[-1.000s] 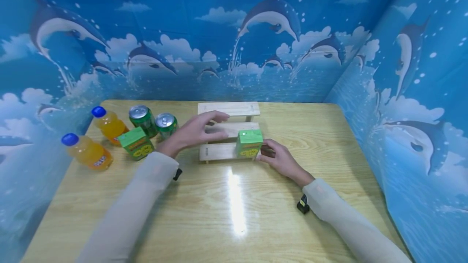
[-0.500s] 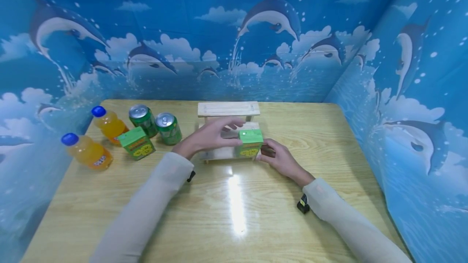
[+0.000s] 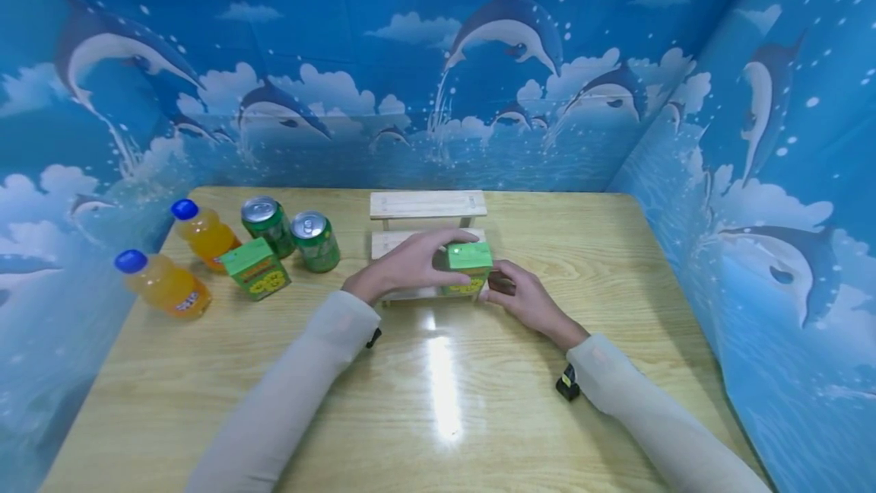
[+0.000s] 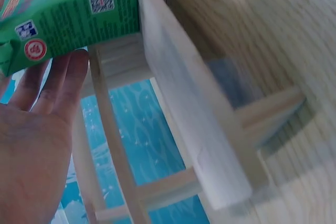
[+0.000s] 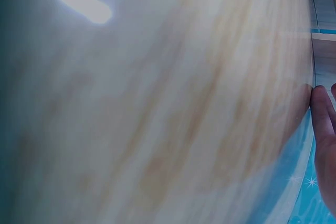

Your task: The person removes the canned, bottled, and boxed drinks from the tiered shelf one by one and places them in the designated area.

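Observation:
A green drink carton (image 3: 469,257) with yellow flowers stands upright at the right end of the lowest step of a small wooden step shelf (image 3: 427,205). My left hand (image 3: 414,261) reaches round the carton from the left. Its thumb lies across the carton's front, and the fingers go behind it. In the left wrist view, the fingertips show against the lower back edge of the carton (image 4: 68,22). At the right end of the shelf my right hand (image 3: 527,299) grips the plank's end with thumb and fingers curled, close beside the carton.
On the left of the table (image 3: 383,402) stand two orange drink bottles (image 3: 171,287) with blue caps, two green cans (image 3: 316,242) and a second green carton (image 3: 256,271). A dolphin-printed curtain (image 3: 411,97) walls the back and sides.
My left hand has moved right and slightly down, from above the shelf to round the carton. The right hand and the carton stay in place.

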`<action>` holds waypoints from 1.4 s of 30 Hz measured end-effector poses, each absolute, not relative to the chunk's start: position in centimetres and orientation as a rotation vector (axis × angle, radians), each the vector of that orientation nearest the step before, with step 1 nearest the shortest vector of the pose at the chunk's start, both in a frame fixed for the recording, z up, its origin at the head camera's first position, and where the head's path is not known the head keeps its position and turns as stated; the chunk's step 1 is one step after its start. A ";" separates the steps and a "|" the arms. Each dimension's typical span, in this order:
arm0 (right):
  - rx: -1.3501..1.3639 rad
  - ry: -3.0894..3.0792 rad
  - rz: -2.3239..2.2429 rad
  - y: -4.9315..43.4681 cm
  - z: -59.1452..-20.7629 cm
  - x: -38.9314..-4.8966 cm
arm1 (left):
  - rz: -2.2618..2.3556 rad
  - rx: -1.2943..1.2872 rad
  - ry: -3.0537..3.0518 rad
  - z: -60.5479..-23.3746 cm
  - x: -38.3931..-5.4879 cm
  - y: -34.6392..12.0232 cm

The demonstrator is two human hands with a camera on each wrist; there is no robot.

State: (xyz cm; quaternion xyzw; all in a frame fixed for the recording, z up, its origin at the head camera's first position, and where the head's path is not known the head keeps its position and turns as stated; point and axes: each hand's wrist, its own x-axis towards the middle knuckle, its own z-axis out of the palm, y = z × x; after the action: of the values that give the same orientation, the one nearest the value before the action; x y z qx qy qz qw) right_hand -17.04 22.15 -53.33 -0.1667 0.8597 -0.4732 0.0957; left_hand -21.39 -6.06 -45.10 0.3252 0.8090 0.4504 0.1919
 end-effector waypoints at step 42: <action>-0.481 2.525 -1.441 21.8 -53.1 -17.1 | 1.235 0.908 2.479 -44.9 -20.1 -6.1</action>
State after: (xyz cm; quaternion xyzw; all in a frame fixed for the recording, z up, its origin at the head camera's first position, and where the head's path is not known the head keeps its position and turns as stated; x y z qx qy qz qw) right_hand -17.14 21.78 -53.08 -0.1623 0.8528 -0.4867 0.0972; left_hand -20.05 -6.13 -44.86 0.3095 0.8450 0.4211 0.1131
